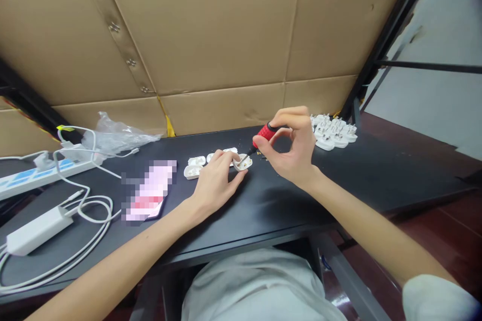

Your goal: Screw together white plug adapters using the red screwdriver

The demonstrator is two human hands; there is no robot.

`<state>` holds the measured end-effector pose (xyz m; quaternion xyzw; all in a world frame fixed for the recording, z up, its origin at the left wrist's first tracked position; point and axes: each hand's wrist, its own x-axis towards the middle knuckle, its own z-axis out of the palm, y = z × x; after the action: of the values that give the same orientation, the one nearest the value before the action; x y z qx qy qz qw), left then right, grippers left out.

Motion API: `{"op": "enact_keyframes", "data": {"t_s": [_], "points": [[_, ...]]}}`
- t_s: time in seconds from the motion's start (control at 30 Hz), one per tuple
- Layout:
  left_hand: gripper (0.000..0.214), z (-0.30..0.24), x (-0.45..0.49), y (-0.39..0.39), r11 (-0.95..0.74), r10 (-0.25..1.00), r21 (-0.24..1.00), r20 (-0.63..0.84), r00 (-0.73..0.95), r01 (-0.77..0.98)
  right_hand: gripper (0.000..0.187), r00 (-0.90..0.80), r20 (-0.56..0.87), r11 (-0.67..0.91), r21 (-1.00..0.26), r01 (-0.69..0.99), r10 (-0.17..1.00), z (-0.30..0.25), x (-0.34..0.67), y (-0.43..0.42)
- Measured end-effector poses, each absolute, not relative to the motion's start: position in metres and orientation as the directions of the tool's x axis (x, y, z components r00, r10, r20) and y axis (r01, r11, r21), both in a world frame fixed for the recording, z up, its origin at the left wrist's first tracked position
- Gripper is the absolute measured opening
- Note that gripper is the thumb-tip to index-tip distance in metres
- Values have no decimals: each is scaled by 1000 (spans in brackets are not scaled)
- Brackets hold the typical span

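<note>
My right hand (291, 145) grips a red and black screwdriver (265, 134), its fingers around the handle's upper end. The shaft slants down to the left, and its tip is inside a small white plastic plug housing (244, 164). My left hand (218, 178) pinches that housing between thumb and fingers, keeping it on the black table. Further white housings (193, 171) lie left of my left hand, partly covered by its fingers. A few tiny brass-coloured parts (258, 152) rest just beyond the screwdriver shaft.
Several white plugs (331, 132) are grouped at the back right of the black table (361, 180). To the left lie a blurred-out phone (152, 190), a white power adapter (39, 230) with looped cables, a power strip (45, 175) and a clear plastic bag (116, 135). Cardboard (226, 29) stands behind.
</note>
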<state>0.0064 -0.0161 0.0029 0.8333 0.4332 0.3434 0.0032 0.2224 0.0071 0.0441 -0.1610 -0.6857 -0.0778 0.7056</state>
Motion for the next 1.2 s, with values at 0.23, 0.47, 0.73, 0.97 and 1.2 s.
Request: {"op": "enact_keyframes", "data": {"t_s": [0.23, 0.47, 0.73, 0.97, 1.2], "points": [[15, 2, 6, -17, -630, 713, 286, 582, 392, 722, 21, 32, 991, 921, -134, 366, 132, 46, 224, 4], [13, 4, 6, -17, -632, 720, 295, 567, 401, 717, 31, 36, 993, 938, -115, 326, 109, 44, 222, 7], [17, 0, 5, -16, -627, 715, 282, 577, 393, 726, 21, 7, 991, 910, -123, 395, 131, 46, 224, 3], [15, 0, 4, -15, -629, 712, 273, 578, 399, 728, 25, 15, 982, 918, -180, 354, 187, 45, 222, 3], [15, 2, 5, -16, -624, 723, 283, 563, 400, 728, 25, 20, 972, 923, -228, 310, 234, 44, 223, 4]]}}
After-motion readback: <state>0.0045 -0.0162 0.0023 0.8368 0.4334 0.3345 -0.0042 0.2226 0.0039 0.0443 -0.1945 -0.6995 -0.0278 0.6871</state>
